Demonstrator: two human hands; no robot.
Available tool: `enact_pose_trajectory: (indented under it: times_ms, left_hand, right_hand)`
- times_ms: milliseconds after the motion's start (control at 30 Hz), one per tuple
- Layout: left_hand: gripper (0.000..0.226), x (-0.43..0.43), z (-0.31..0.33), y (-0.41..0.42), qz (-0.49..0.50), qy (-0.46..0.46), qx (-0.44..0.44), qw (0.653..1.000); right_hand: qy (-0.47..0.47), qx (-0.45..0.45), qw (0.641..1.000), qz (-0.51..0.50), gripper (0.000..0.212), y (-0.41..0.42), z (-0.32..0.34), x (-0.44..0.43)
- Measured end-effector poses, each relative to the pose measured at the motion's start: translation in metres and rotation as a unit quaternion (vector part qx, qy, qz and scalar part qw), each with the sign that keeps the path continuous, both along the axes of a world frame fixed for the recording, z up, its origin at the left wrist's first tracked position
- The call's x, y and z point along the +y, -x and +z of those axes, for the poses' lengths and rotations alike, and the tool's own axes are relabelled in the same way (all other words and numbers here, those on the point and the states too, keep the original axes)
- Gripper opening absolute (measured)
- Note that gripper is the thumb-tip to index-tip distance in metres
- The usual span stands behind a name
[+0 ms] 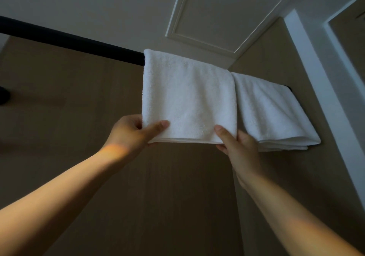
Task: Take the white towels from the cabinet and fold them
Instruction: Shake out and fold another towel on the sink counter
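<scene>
looking up at a white towel (189,97) draped over a black rail (69,40) just beside a second towel (270,113). pinched at both bottom corners by left grip (130,131) and right grip (239,143). likely soft, light, floppy; best lifted by those corners.

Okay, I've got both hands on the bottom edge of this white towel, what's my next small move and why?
Probably pull the towel toward you and slide it off the black rod. Your left hand and right hand pinch its lower corners, and it hangs folded over the rod, beside a second towel.
</scene>
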State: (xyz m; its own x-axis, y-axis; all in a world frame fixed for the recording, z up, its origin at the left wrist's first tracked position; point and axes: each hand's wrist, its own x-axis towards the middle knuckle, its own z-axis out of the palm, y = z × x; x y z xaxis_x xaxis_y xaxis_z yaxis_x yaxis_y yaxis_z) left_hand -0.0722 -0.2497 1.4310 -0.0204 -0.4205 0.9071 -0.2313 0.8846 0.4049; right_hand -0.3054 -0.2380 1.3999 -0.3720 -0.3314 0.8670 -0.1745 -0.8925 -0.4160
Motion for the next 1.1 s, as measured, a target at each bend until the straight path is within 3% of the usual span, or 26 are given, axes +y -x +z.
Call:
enact_pose_trajectory:
  times_ms: [200,300,367,467,567,633,733,767,900,1033,1100]
  left_hand:
    - [0.037,0.002,-0.004,0.016,0.011,0.013,-0.003,1.0]
    - [0.029,0.0,-0.003,0.007,0.025,0.022,0.012,0.999]
    - [0.042,-0.002,-0.002,0.003,0.039,0.011,0.035,0.999]
    - [0.058,-0.003,-0.001,0.003,0.047,0.003,0.052,0.998]
    - [0.065,-0.003,-0.002,0.003,0.032,-0.003,0.039,0.999]
    - [0.052,-0.002,-0.002,0.005,0.028,-0.006,0.023,0.999]
    - [0.04,0.002,-0.003,0.008,0.008,-0.006,0.018,1.0]
    - [0.038,0.003,-0.003,0.008,0.006,-0.007,0.018,1.0]
    - [0.038,0.006,-0.003,0.009,-0.002,-0.013,0.023,1.0]
    - [0.038,0.01,0.0,0.012,0.004,-0.006,0.003,1.0]
    - [0.037,0.011,0.001,0.014,0.016,0.003,-0.011,1.0]
  right_hand:
    - [-0.012,-0.076,0.997,-0.01,0.013,0.002,-0.003,-0.004]
    - [-0.062,-0.042,0.996,-0.041,0.028,-0.003,-0.006,0.006]
    - [-0.058,0.011,0.993,-0.098,0.032,-0.004,-0.011,0.027]
    - [-0.062,0.14,0.954,-0.256,0.049,-0.006,-0.016,0.067]
    - [-0.007,0.192,0.917,-0.351,0.061,-0.012,-0.008,0.089]
    - [0.061,0.21,0.89,-0.4,0.054,-0.018,0.002,0.09]
    - [0.123,0.231,0.855,-0.447,0.022,-0.026,0.035,0.083]
    - [0.132,0.246,0.849,-0.449,0.022,-0.027,0.05,0.08]
    - [0.089,0.346,0.821,-0.445,0.061,-0.03,0.109,0.064]
    - [0.012,0.38,0.778,-0.5,0.06,-0.013,0.125,0.044]
    - [0.006,0.364,0.773,-0.519,0.059,-0.003,0.123,0.041]
